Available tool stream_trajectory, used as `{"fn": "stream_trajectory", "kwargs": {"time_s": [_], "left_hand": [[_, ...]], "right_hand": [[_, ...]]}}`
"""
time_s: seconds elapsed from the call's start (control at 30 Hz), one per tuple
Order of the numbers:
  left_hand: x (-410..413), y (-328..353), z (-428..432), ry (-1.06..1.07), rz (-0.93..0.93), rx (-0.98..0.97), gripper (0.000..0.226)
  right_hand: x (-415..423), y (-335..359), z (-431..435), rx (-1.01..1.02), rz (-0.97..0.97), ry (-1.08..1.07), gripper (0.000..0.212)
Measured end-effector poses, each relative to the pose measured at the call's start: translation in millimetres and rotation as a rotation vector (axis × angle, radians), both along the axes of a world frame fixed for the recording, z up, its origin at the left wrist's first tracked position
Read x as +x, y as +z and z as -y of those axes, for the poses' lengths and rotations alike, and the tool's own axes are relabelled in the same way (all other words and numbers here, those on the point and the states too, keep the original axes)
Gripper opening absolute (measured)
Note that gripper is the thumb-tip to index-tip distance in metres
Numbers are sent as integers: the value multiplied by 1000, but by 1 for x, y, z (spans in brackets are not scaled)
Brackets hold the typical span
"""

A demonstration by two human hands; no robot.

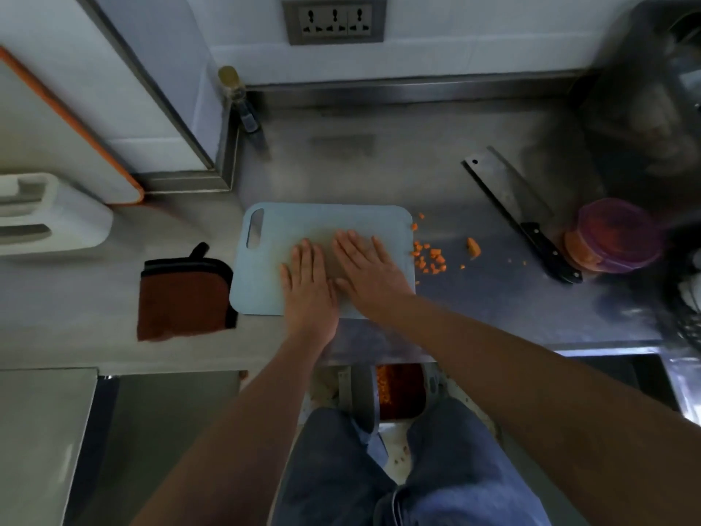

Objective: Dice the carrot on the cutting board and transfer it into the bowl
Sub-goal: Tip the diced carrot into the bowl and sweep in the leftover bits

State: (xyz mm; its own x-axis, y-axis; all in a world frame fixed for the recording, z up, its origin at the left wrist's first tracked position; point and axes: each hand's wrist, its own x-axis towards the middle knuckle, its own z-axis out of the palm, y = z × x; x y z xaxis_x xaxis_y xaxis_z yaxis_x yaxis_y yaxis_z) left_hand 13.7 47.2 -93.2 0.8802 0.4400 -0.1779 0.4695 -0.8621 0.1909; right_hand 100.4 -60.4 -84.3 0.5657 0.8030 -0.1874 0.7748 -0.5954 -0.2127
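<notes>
A pale blue cutting board [273,260] lies on the steel counter. My left hand [309,286] and my right hand [368,269] both rest flat on it, palms down, fingers spread, holding nothing. Small orange carrot dice [430,258] lie scattered on the counter just right of the board, with one bigger carrot piece [473,247] further right. A purple translucent bowl [616,235] with orange carrot inside stands at the far right. A cleaver [519,210] with a black handle lies between the dice and the bowl.
A brown folded cloth [184,296] lies left of the board. A glass bottle [239,96] stands in the back corner. A white container [49,214] is at the far left. Below the counter edge a bin [398,391] holds orange scraps.
</notes>
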Motion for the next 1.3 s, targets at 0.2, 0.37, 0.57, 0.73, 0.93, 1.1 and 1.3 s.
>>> {"fn": "stream_trajectory", "kwargs": {"time_s": [0.2,0.37,0.57,0.73,0.93,1.1,1.3], "left_hand": [[-9,4,-3,-34,-4,11,60],[-14,5,-2,-32,-10,-5,60],[-16,6,-4,-41,4,-10,60],[-15,4,-1,-31,-12,19,60],[-4,11,24,-87,32,32,70],[16,9,46,-148,-104,32,86],[21,8,33,-100,-117,68,83]], "right_hand": [[-6,-11,41,-83,101,-187,70],[-2,1,56,-56,87,-319,75],[-9,-7,34,-40,9,-156,79],[-1,-8,69,-36,68,-275,75],[18,9,68,154,-9,-224,63],[65,9,83,183,-59,-311,59],[84,6,78,15,-118,-151,62]]}}
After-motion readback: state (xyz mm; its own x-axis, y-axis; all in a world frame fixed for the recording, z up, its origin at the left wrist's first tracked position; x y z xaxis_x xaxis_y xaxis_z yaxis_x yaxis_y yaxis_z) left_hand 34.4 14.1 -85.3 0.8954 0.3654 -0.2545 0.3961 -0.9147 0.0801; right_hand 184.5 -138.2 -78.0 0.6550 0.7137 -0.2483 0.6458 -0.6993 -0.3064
